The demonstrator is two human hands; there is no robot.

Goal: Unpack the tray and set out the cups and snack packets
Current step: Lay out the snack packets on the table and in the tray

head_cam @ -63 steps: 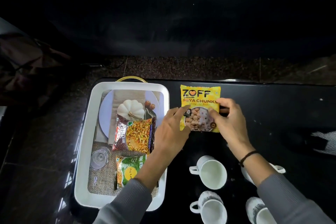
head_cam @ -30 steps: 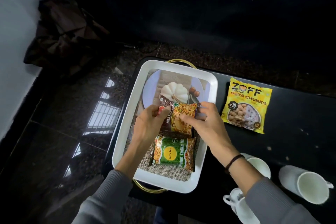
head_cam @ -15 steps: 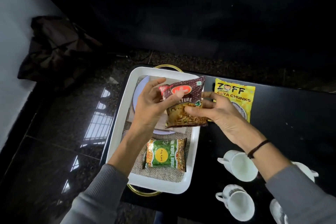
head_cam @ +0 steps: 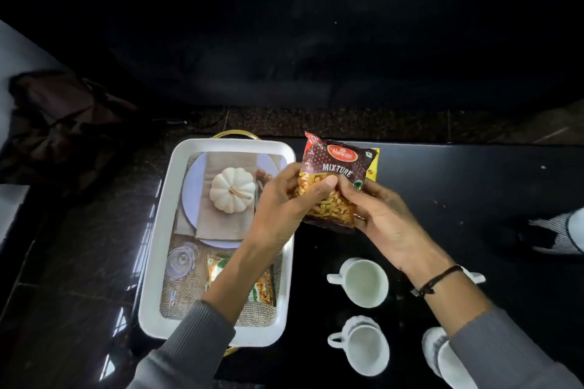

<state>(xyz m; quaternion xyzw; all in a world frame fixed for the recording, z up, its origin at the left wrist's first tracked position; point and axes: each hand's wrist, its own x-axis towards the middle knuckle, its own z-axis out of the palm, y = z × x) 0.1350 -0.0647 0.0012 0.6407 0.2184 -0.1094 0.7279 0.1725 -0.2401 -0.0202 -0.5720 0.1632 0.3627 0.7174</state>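
A: Nearest you on the table (head_cam: 474,174), three cups (head_cam: 360,283) stand out already; a 4th may sit under your right wrist, can't tell.

B: And the tray (head_cam: 151,294)?

A: Left of the cups. A green packet (head_cam: 264,289) lies in it, partly under your left sleeve, w/ a glass (head_cam: 180,260) beside it.

B: Hands?

A: Left hand (head_cam: 281,205) and right hand (head_cam: 379,215) both clenched on the Mixture packet (head_cam: 331,186), held just past the tray's right rim, above the table.

B: Next?

A: Prob. set it down. Yellow packet (head_cam: 374,164) lies right behind it, so don't cover it. Open table lies to its right.
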